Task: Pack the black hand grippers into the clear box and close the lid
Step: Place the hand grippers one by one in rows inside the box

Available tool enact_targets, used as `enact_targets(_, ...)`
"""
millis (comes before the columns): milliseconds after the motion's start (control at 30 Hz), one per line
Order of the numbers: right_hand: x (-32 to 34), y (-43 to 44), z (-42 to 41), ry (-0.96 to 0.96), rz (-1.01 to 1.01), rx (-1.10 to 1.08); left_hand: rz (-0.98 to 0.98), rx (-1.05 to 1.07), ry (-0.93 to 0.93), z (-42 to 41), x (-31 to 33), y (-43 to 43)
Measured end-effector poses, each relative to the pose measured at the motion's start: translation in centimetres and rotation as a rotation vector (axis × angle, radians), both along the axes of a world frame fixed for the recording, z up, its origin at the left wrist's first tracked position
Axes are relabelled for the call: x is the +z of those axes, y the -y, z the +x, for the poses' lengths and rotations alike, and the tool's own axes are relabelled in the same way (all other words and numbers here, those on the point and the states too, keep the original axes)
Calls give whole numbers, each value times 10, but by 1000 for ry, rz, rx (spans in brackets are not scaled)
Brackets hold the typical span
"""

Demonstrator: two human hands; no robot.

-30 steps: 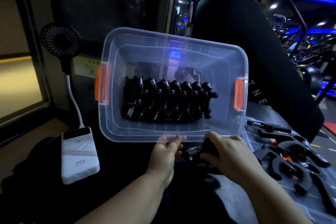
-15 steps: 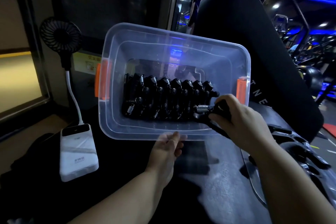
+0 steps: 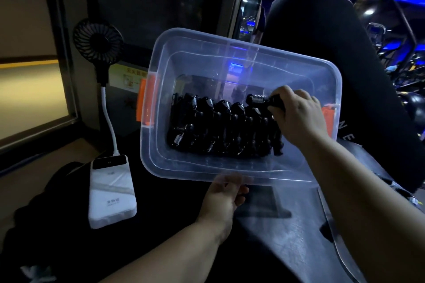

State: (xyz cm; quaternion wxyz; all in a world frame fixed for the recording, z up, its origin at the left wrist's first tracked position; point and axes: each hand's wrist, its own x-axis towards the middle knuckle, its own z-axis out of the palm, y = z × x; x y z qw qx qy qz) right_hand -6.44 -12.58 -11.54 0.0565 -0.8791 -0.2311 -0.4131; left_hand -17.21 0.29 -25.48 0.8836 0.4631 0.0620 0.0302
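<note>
Gripper (image 3: 258, 99) hovers above the packed row (image 3: 224, 128) inside the box (image 3: 230, 167), clenched in the right hand (image 3: 299, 117). Left hand (image 3: 224, 195) pinches the tilted box's rim, seemingly lightly; it could slip and spill.

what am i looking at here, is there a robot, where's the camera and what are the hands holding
There is no robot here. A person works with bare hands, and the one picture comes from a wide-angle camera worn on their head, looking forward and down. The left hand grips the near rim of a clear box, which is tipped so its open top faces the camera. Inside lies a row of black hand grippers, which are spring squeeze tools. The right hand holds one more hand gripper inside the box, above the row's right end. The box has orange latches and no lid on. To the left, a white power bank lies on the dark surface, with a small fan on a stalk.
</note>
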Motion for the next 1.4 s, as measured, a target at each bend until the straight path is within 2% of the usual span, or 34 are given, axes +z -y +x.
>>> enact_targets(200,3,-7,42,-68,-56,-52,46,-5,16,1,-4,0)
enact_targets(467,-9,-16,70,-272,60,-97,122,-36,54,3,-10,-2)
enact_targets(633,-16,-24,82,-297,-51,-53,89,-13,75,6,-14,-1)
enact_targets(833,-22,-26,86,-389,15,9,63,-3,87,9,-19,-1)
enact_targets(933,-26,-24,88,-353,-14,-2,53,2,96,9,-19,-1)
enact_targets(1067,-32,-24,89,-277,-96,-126,57,11,97,9,-18,-1)
enact_targets(1400,-35,-17,84,-405,-100,-233,76,12,89,5,-15,-1)
